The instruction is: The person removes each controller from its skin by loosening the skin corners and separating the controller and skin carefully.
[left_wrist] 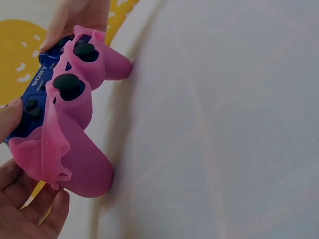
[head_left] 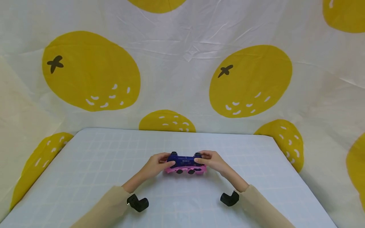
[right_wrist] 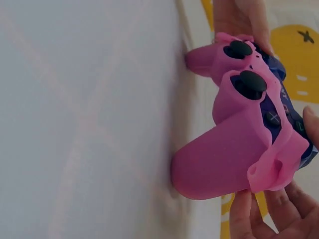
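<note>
A dark blue Sony game controller [head_left: 183,161] sits between both hands over the middle of the table. A pink silicone cover [left_wrist: 82,154] wraps its two grips, and black thumbsticks [right_wrist: 251,83] poke through the holes. Along the controller's back edge the cover is bunched, leaving the blue top face with its SONY lettering bare. My left hand [head_left: 154,165] pinches the left end, thumb on top and fingers beneath. At the other end my right hand [head_left: 213,161] does the same. In both wrist views the cover's grip ends point down close over the table.
A pale checked cloth covers the table [head_left: 94,164]. Behind and beside it hangs a white curtain [head_left: 174,79] printed with big yellow fruit. Small black devices [head_left: 138,203] are worn at both wrists, over beige sleeves [head_left: 105,205].
</note>
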`<move>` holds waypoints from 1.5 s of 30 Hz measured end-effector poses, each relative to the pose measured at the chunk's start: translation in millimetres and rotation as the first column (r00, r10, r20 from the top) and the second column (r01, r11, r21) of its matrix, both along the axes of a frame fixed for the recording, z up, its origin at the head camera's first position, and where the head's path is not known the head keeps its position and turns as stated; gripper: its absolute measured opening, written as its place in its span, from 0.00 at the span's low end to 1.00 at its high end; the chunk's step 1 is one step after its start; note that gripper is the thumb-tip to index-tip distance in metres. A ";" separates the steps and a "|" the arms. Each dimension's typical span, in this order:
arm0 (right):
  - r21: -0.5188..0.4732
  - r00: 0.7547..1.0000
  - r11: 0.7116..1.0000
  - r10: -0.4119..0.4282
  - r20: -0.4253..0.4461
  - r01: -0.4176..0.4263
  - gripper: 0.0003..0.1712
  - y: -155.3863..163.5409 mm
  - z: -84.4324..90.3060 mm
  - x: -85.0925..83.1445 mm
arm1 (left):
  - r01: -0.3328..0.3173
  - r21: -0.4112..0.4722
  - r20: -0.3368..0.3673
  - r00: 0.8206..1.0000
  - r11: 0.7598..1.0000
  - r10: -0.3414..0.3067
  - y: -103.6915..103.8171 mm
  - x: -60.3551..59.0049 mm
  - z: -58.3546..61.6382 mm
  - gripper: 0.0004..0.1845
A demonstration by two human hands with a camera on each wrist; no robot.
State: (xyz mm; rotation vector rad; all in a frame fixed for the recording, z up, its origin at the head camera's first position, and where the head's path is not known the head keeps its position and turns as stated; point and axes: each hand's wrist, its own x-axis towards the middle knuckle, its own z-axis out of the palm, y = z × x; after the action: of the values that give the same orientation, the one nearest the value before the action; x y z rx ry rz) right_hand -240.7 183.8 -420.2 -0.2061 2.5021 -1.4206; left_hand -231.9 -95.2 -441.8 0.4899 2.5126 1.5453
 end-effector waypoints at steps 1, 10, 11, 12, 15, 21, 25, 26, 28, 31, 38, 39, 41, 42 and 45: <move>-0.004 1.000 1.000 -0.018 -0.015 0.018 0.31 0.0 -0.5 0.5 | -0.019 0.002 0.011 1.000 1.000 0.019 1.5 0.0 -0.6 0.30; 0.004 0.989 0.999 -0.048 -0.143 0.049 0.25 5.1 -0.9 2.2 | -0.077 0.024 0.016 0.997 0.997 0.077 6.1 -4.7 -4.8 0.28; 0.010 0.987 0.999 -0.044 -0.158 0.046 0.24 5.9 -0.6 2.7 | -0.075 0.028 0.022 0.997 0.997 0.075 6.1 -5.6 -5.3 0.28; 0.020 0.984 0.999 -0.036 -0.176 0.040 0.24 6.8 -0.5 3.3 | -0.075 0.032 0.027 0.997 0.997 0.074 6.1 -6.2 -5.7 0.28; 0.044 0.974 0.999 -0.017 -0.225 0.028 0.22 9.7 0.5 5.2 | -0.077 0.040 0.042 0.996 0.996 0.075 5.7 -7.7 -6.5 0.27; 0.063 0.956 0.998 0.030 -0.291 -0.012 0.18 21.5 1.3 5.1 | -0.069 0.076 0.078 0.995 0.995 0.063 9.8 -12.5 -8.3 0.26; 0.058 0.947 0.997 0.071 -0.314 -0.056 0.16 24.2 2.0 8.0 | -0.085 0.099 0.095 0.993 0.991 0.076 11.3 -14.3 -10.7 0.25; 0.064 0.946 0.996 0.076 -0.314 -0.059 0.16 23.9 2.3 8.8 | -0.092 0.102 0.102 0.991 0.990 0.082 11.6 -14.8 -11.0 0.25; 0.066 0.950 0.996 0.073 -0.302 -0.055 0.16 22.8 3.4 10.9 | -0.107 0.106 0.116 0.989 0.989 0.095 12.3 -16.0 -10.9 0.26; 0.067 0.955 0.997 0.060 -0.289 -0.043 0.17 21.6 4.7 12.3 | -0.130 0.103 0.144 0.983 0.986 0.114 12.8 -18.7 -11.7 0.27; 0.075 0.959 0.997 0.025 -0.283 -0.004 0.17 19.7 3.4 12.0 | -0.125 0.080 0.168 0.980 0.989 0.110 9.8 -26.1 -13.2 0.27; 0.079 0.958 0.997 0.017 -0.285 0.005 0.17 19.0 3.1 12.1 | -0.119 0.080 0.170 0.980 0.990 0.104 9.3 -26.9 -13.1 0.27; 0.092 0.956 0.996 0.007 -0.292 0.021 0.16 17.5 3.3 12.5 | -0.113 0.074 0.168 0.981 0.991 0.100 8.4 -28.0 -12.7 0.26; 0.098 0.956 0.995 -0.001 -0.295 0.031 0.16 16.5 3.6 12.8 | -0.109 0.071 0.167 0.981 0.991 0.096 8.0 -28.3 -12.6 0.27; 0.117 0.954 0.991 -0.022 -0.297 0.059 0.14 13.0 5.6 13.5 | -0.102 0.058 0.164 0.982 0.993 0.091 7.1 -28.6 -12.8 0.28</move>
State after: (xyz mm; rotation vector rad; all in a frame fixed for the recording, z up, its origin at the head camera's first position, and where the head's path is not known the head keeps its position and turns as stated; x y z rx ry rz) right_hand -227.2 196.8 -414.6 -0.3704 2.8405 -1.3272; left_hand -260.5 -88.2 -454.6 0.2433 2.4023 1.6356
